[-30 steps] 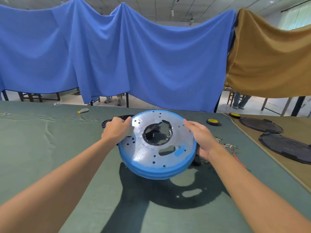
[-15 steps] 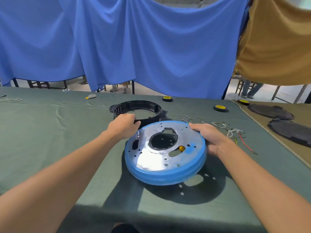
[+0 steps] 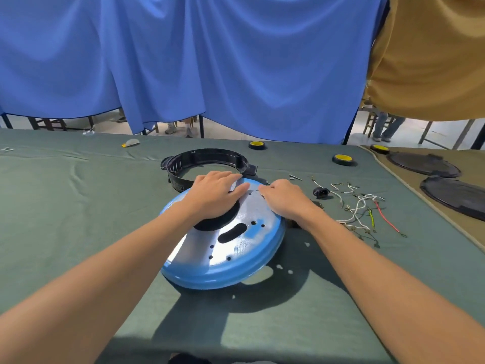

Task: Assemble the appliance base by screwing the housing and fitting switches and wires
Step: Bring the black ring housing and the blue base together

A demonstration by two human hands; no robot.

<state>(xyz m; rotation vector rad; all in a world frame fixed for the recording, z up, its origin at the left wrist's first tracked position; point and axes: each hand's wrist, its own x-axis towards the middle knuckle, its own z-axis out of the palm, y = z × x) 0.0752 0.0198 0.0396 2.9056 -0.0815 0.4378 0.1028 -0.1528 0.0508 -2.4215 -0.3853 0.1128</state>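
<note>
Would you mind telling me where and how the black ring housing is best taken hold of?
Pinch the upright wall of the black ring housing at its left side, coming from above, thumb outside, fingers inside. It lies flat with an open middle; the blue base and the left hand crowd its near edge.

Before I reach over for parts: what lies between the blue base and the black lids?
Head view: loose wires and a small black plug lie between the blue base and black lids.
</note>
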